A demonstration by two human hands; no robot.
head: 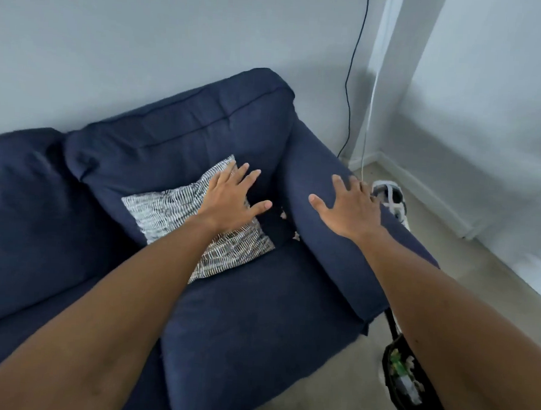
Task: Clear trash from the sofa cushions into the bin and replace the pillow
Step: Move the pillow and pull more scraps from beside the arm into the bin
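A grey-and-white patterned pillow (168, 212) lies tilted against the back cushion of the navy sofa (258, 298). My left hand (232, 199) rests flat on the pillow's right part, fingers spread. Over the sofa's right armrest (339, 239) my right hand (349, 209) is spread flat, holding nothing. Two small pale scraps of trash (283, 215) show in the gap between seat cushion and armrest. A black-lined bin (402, 378) with colourful trash inside stands on the floor at the right, partly hidden by my right forearm.
Beige carpet (449, 245) runs along the sofa's right side. A white-and-dark object (390, 195) sits on the floor behind the armrest. A black cable (350, 99) and a white cord (374, 85) hang down the wall in the corner.
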